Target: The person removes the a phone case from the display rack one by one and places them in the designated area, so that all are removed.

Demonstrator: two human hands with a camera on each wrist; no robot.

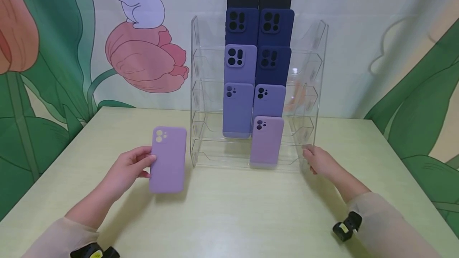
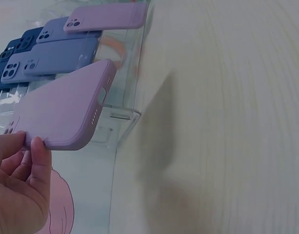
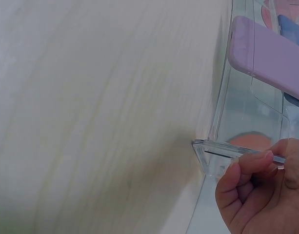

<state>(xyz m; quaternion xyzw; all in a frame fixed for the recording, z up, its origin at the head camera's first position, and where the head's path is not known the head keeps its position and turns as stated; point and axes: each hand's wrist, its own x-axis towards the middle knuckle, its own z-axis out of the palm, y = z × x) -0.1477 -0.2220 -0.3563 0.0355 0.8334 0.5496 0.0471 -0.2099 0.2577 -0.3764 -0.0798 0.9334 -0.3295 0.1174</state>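
Head: a clear rack (image 1: 218,158) holds nine phone cases (image 1: 238,110); left of it, the left hand (image 1: 130,167) pinches a lilac case (image 1: 167,161) over the table (image 1: 229,214), while the right hand (image 1: 318,160) grips the rack's right side. Left wrist alone shows the lilac case's port cutout (image 2: 102,95); its camera holes (image 2: 10,126) are partly hidden. Right wrist: the front-tier case (image 3: 269,56) is cut off.
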